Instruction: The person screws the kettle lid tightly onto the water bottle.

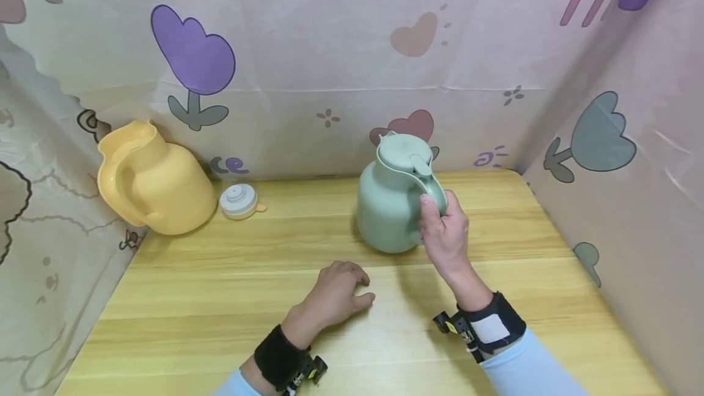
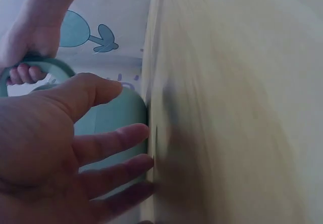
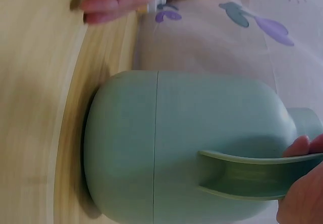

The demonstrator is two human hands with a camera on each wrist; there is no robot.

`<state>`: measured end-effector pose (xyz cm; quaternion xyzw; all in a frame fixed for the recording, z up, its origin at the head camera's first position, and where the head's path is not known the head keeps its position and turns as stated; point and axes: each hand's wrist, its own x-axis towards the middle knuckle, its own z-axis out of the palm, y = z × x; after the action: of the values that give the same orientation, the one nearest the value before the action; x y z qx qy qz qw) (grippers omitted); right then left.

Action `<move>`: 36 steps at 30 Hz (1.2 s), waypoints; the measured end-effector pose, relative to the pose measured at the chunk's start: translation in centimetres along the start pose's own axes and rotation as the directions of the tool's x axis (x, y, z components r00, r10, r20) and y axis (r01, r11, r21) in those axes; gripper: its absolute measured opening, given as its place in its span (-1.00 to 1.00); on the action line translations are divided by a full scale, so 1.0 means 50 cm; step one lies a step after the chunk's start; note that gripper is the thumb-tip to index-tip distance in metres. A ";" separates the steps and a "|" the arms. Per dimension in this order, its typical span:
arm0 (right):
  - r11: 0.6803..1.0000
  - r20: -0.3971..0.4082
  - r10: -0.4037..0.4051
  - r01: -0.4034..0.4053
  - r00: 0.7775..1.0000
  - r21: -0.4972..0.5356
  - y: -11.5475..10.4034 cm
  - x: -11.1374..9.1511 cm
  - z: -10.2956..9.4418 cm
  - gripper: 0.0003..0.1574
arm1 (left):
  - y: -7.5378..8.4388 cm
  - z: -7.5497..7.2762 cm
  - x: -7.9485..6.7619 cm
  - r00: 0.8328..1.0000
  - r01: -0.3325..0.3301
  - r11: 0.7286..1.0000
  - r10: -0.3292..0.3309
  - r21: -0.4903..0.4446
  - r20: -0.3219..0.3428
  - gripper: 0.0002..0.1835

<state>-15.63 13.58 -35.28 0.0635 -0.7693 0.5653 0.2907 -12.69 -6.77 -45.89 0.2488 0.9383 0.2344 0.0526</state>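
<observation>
A green vacuum jug (image 1: 387,206) with its lid on stands upright at the back of the table, its base right at the tabletop. My right hand (image 1: 447,231) grips the jug's handle (image 3: 242,176), the thumb lying along the top of it. In front of the jug and to its left, my left hand (image 1: 341,292) is low over the wood with loosely bent fingers and nothing in them. Seen from the left wrist, the fingers (image 2: 113,146) overlap the green body but hold nothing.
At the back left is a yellow jug (image 1: 165,188) with an uncovered mouth. Beside it on the wooden table (image 1: 220,322) lies a grey and yellow stopper lid (image 1: 239,200). A printed cloth (image 1: 308,47) hangs behind the table and along both sides.
</observation>
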 end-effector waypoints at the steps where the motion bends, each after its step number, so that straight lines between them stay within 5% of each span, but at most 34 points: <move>1: 1.000 -0.008 -0.005 0.005 1.000 -0.008 0.003 0.003 -0.006 -0.71 | 0.000 -0.001 0.000 1.000 0.000 1.000 0.000 0.000 0.007 -0.63; 13: 0.996 -0.161 0.043 -0.056 0.986 -0.076 0.137 0.059 -0.106 -0.73 | 0.001 -0.010 -0.001 0.998 -0.018 1.000 0.018 -0.002 0.052 -0.67; 24: 0.965 -0.293 0.108 -0.172 0.950 -0.201 0.201 0.121 -0.214 -0.70 | 0.002 -0.013 -0.002 0.999 0.004 1.000 -0.004 0.006 0.053 -0.70; 36: 0.954 -0.415 0.159 -0.248 0.896 -0.170 0.236 0.170 -0.289 -0.72 | -0.001 -0.009 0.001 0.998 0.001 1.000 -0.002 0.019 0.056 -0.72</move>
<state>-22.25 32.79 -37.93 -0.1661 -0.7541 0.5058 0.3846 -12.85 -6.96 -45.49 0.2552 0.9388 0.2183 0.0765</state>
